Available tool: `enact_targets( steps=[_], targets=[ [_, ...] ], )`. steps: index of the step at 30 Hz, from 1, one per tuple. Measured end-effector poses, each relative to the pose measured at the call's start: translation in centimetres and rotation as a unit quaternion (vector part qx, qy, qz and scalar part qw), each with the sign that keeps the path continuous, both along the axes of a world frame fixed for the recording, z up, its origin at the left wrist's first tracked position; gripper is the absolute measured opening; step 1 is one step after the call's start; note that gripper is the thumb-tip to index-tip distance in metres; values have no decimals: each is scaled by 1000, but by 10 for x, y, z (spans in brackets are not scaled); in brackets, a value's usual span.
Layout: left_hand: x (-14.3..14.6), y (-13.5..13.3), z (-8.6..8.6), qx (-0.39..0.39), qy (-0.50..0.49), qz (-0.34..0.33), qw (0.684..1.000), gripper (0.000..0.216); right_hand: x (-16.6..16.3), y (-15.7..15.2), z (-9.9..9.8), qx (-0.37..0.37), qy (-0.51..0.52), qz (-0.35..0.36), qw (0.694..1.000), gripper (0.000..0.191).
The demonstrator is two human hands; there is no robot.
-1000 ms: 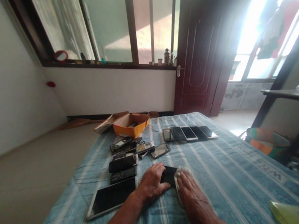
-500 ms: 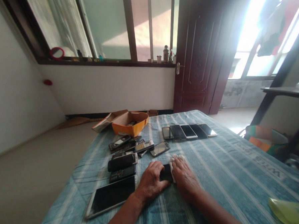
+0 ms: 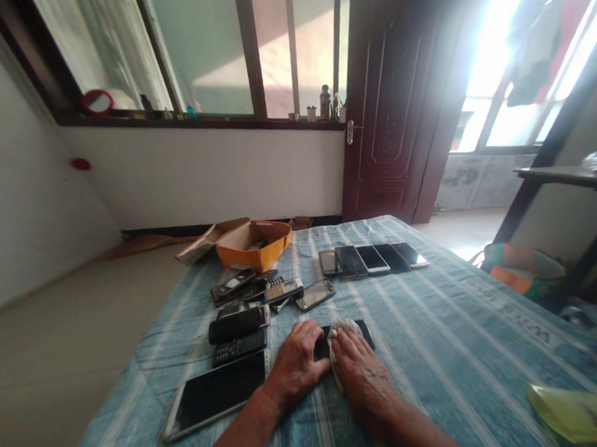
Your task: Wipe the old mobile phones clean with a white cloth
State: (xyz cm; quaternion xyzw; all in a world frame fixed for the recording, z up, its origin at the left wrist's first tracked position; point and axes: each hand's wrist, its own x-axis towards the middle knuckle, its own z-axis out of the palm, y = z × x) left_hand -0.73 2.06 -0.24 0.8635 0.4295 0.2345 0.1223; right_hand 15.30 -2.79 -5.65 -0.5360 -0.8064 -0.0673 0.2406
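Note:
A dark smartphone (image 3: 366,334) lies flat on the striped blue cloth, partly hidden by both hands. My left hand (image 3: 299,357) grips its left end, thumb at the near edge and fingers curled over the far one. Across the middle of the screen, my right hand (image 3: 358,363) presses a white cloth (image 3: 349,326) flat under its fingers. Left of my hands lie a white-framed tablet (image 3: 222,393), a black phone (image 3: 238,324) on a keypad phone (image 3: 239,349), and a pile of older phones (image 3: 279,290). Beyond my hands rests a grey touchscreen phone (image 3: 315,295).
Several smartphones (image 3: 372,259) lie in a row farther back. An open orange box (image 3: 257,255) stands behind the phone pile, its lid folded left. At the right edge is a yellow-green wrapper (image 3: 569,414). A dark red door (image 3: 386,121) stands beyond.
My right hand and the white cloth have slid left along the phone, uncovering its right end. My left hand keeps its hold. The whole view has shifted slightly.

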Motion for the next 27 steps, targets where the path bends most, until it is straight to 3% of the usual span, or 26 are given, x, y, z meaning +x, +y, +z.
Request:
enact_targets(
  steps=[9, 18, 22, 27],
  targets=[
    [0, -1, 1, -7, -4, 10, 1000, 27, 30, 10, 4, -53, 18, -99, 993, 48],
    [1, -2, 4, -4, 8, 7, 1000, 23, -8, -3, 0, 7, -8, -22, 1000, 54],
    [0, -2, 4, -8, 11, 2, 1000, 22, 1, -1, 4, 2, 6, -12, 1000, 55],
    [-5, -3, 7, -23, 1, -31, 999, 28, 23, 7, 11, -44, 9, -62, 997, 54]
  ],
)
